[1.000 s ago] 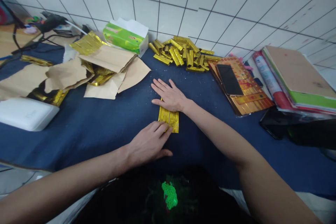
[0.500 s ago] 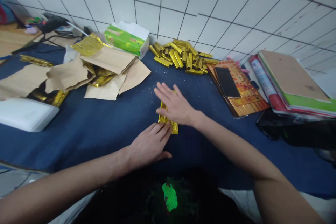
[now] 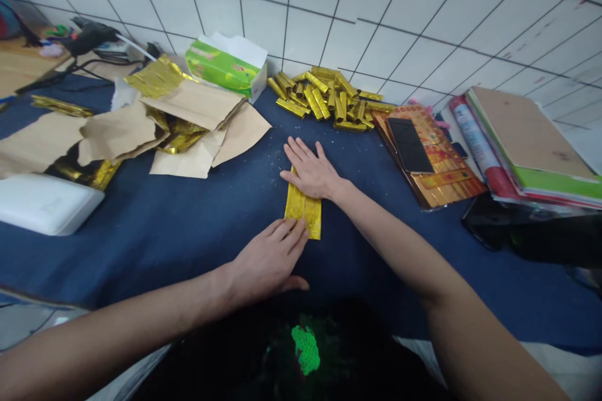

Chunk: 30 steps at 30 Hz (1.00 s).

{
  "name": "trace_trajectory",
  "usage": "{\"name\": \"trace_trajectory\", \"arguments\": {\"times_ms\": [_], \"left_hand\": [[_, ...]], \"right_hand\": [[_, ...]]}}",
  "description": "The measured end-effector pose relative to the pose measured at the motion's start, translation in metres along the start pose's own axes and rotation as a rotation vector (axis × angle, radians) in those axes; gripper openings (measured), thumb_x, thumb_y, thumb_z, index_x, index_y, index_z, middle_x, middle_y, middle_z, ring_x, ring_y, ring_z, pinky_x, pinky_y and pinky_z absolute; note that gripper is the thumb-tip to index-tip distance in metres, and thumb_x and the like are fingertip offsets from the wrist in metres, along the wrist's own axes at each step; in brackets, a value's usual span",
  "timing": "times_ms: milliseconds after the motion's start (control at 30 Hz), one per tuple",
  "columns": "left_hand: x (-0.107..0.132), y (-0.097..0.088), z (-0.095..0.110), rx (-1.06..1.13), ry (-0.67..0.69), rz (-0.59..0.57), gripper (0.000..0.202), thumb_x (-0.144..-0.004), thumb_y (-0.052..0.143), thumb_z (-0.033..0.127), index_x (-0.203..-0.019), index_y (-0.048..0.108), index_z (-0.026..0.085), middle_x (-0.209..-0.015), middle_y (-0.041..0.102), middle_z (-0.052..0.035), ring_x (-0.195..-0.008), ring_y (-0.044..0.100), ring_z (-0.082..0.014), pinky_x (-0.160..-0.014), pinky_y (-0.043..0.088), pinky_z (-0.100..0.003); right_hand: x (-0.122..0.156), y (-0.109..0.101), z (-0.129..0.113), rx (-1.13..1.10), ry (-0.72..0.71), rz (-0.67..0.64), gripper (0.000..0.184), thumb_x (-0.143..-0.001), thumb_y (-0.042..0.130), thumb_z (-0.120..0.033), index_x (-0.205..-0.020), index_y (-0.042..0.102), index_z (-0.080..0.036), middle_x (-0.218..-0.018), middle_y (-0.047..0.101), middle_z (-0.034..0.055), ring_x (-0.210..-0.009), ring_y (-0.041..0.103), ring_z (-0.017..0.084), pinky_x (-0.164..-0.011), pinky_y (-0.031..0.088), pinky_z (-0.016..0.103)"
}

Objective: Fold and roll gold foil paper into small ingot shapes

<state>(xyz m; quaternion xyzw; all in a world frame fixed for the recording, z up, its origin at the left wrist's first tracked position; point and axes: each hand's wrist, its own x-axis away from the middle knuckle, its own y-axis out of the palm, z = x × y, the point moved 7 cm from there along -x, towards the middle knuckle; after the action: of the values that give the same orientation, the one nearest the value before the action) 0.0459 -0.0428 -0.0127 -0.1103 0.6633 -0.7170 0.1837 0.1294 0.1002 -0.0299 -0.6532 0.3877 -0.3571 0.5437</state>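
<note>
A flat strip of folded gold foil paper (image 3: 301, 203) lies on the dark blue cloth (image 3: 197, 225) in front of me, with a seam running along its length. My right hand (image 3: 310, 169) rests flat over its far end, fingers stretched out and thumb apart, hiding that end. At the near left edge, the fingertips of my left hand (image 3: 273, 254) press on the strip, fingers extended and thumb held away. Beyond my hands, a pile of folded gold foil pieces (image 3: 324, 100) sits against the wall.
Torn brown paper (image 3: 195, 106) with gold foil sheets lies left, near a green tissue box (image 3: 226, 69) and a white rounded case (image 3: 49, 203). A black phone (image 3: 410, 145) rests on orange-gold packets (image 3: 446, 169) at right, beside stacked folders (image 3: 536, 131).
My right hand has slid away from me along the foil strip, baring its middle. My left hand stays nearly where it was.
</note>
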Motion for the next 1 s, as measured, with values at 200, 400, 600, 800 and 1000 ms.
{"name": "trace_trajectory", "arguments": {"times_ms": [200,400,600,800,1000], "left_hand": [[-0.017,-0.015,-0.009,0.067,-0.045,-0.03,0.066,-0.078,0.041,0.063,-0.111,0.057,0.009,-0.113,0.06,-0.0121,-0.106,0.052,-0.0266,-0.099,0.031,-0.041],[-0.035,-0.011,-0.014,0.133,0.034,-0.025,0.094,-0.073,0.034,0.073,-0.135,0.029,0.002,-0.142,0.03,-0.0198,-0.133,0.023,-0.0295,-0.107,0.021,-0.039],[-0.02,0.013,-0.001,0.204,0.124,-0.098,0.108,-0.065,0.032,0.08,-0.139,0.02,0.002,-0.146,0.017,-0.0206,-0.136,0.012,-0.0307,-0.109,0.011,-0.043],[-0.012,0.011,0.007,0.226,0.129,-0.113,0.104,-0.067,0.04,0.075,-0.139,0.019,0.002,-0.147,0.015,-0.0209,-0.136,0.012,-0.0311,-0.11,0.009,-0.043],[-0.013,0.011,0.006,0.256,0.134,-0.093,0.106,-0.067,0.039,0.076,-0.138,0.02,0.001,-0.146,0.016,-0.0222,-0.136,0.012,-0.0313,-0.11,0.008,-0.044]], "right_hand": [[-0.003,0.001,0.003,-0.004,0.001,0.02,0.071,-0.087,0.019,-0.057,-0.141,0.019,-0.01,-0.149,0.014,0.0113,-0.137,0.009,0.025,-0.106,0.008,0.058],[-0.004,0.001,0.002,0.003,0.003,0.03,0.071,-0.087,0.021,-0.056,-0.14,0.02,-0.009,-0.149,0.015,0.0127,-0.137,0.01,0.025,-0.106,0.007,0.057],[-0.003,0.0,0.001,-0.012,-0.01,0.024,0.073,-0.087,0.019,-0.057,-0.141,0.018,-0.009,-0.149,0.014,0.0124,-0.137,0.009,0.026,-0.106,0.006,0.058],[-0.003,0.001,0.003,-0.033,-0.001,0.02,0.073,-0.086,0.02,-0.059,-0.141,0.019,-0.01,-0.149,0.013,0.012,-0.137,0.008,0.025,-0.106,0.005,0.057],[0.004,-0.016,0.003,-0.161,0.036,-0.011,0.08,-0.084,0.016,-0.065,-0.142,0.011,-0.011,-0.15,0.009,0.0116,-0.138,0.006,0.024,-0.107,0.008,0.055]]}}
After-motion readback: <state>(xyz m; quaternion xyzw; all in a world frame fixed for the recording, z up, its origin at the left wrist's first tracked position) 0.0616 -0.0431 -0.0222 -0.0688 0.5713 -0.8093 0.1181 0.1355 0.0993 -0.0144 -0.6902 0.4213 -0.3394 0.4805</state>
